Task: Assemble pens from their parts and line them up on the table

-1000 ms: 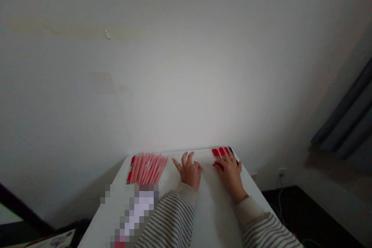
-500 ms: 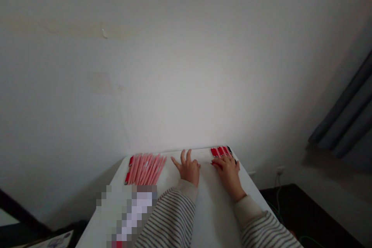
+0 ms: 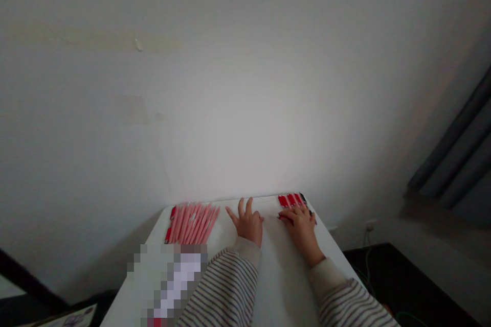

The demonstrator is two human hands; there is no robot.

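Note:
My left hand (image 3: 249, 226) rests over the middle of the white table (image 3: 274, 286). Its thumb and forefinger are pinched together on the right side, while the other fingers spread apart; whatever the pinch holds is too small to make out. Opposite it, my right hand (image 3: 302, 230) closes its fingertips round a small red piece (image 3: 284, 218), whose dark tip points left. A faint pale line runs between the two hands. Just beyond the right fingers lie several red pieces with pink strips (image 3: 292, 199). Left of my left hand is a bunch of slim pink sticks (image 3: 194, 222), apparently pens.
Red pieces (image 3: 168, 235) show along the left side of the pink bunch. A pixelated patch (image 3: 174, 286) covers an object at the front left. Behind the table rises a pale wall (image 3: 245, 112). A grey curtain (image 3: 456, 163) hangs at the right, with a cable (image 3: 369, 255) below.
Both hands stay almost in the same place. The pinching fingers of my left hand and the fingers of my right hand shift only slightly.

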